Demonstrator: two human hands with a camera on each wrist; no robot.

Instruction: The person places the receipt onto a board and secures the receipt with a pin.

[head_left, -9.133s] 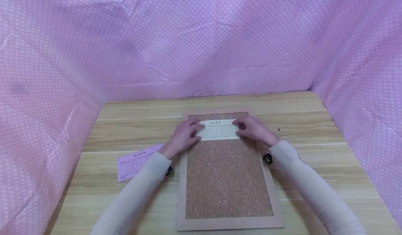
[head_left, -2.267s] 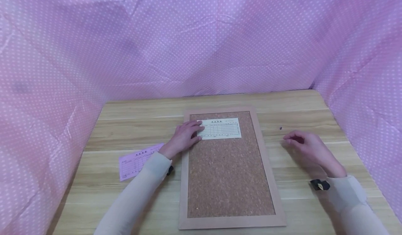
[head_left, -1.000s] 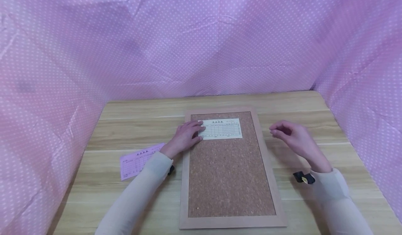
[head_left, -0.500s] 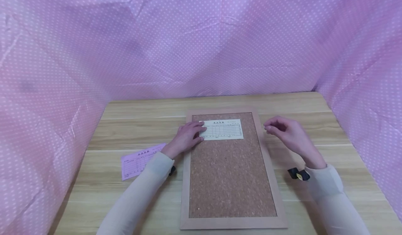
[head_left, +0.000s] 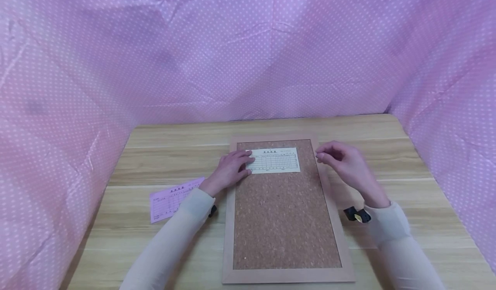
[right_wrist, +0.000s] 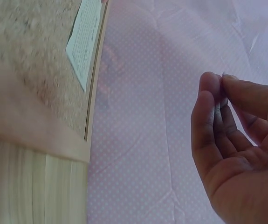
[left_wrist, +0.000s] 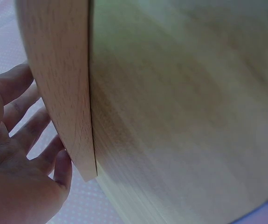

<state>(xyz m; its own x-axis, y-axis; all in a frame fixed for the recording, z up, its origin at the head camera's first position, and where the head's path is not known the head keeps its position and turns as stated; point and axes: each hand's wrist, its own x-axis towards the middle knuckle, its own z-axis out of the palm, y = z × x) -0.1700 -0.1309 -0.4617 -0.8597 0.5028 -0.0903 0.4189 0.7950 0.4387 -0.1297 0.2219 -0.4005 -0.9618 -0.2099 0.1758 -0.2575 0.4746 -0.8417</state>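
A cream printed slip [head_left: 274, 160] lies near the top of a wood-framed cork board [head_left: 286, 221]. My left hand [head_left: 229, 171] rests on the slip's left end with fingers fairly straight, its wrist crossing the frame. To the slip's right, over the board's right frame edge, is my right hand [head_left: 346, 167]. Its thumb and forefinger tips meet in a pinch, as the right wrist view shows for the same right hand [right_wrist: 238, 144]. The tiny dark purple object in that pinch is hidden by the fingertips. The slip's right end is uncovered.
A pink printed slip [head_left: 170, 199] lies left of the board, partly under my left sleeve. The wooden table [head_left: 403, 160] runs back to a pink polka-dot cloth [head_left: 248, 57] hanging behind and at both sides.
My right hand has let go of the slip, gone right to the dark purple object, then come back left toward the board, pinching. That object is out of sight. My left hand stays put.
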